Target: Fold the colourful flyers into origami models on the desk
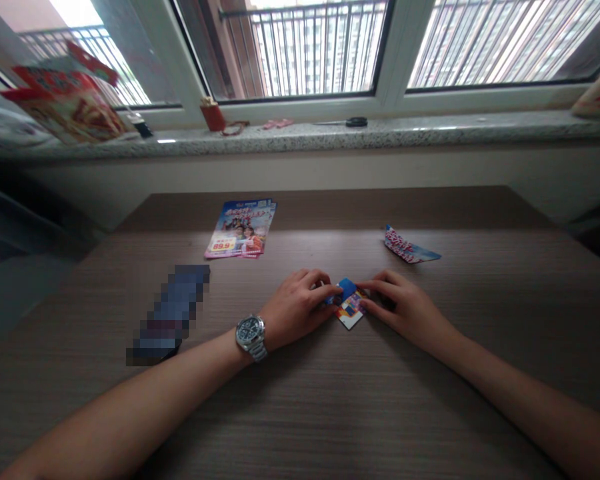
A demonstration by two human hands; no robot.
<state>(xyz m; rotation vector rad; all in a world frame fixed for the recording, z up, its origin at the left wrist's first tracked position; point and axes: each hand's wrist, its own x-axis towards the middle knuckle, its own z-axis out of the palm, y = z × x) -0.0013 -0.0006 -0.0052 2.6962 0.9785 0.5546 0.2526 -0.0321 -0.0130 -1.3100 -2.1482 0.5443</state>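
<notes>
On the table in front of me lies a small folded piece of printed paper (351,308), blue at its far part and multicoloured with a pale corner nearer me. My left hand (300,303) has its curled fingers and thumb on the paper's left edge. At the opposite edge, the thumb and index finger of my right hand (405,301) grip the paper. Its left side is partly hidden by my fingers. Beyond my right hand rests a creased strip of blue printed paper (407,249), partly raised off the table.
A few flyers (237,230) are stacked at the back left of the wooden table (330,407). Nearer me on the left is a blurred-out dark oblong object (173,313). Scissors (355,122), a red container (213,116) and a food bag (75,103) stand or lie along the windowsill.
</notes>
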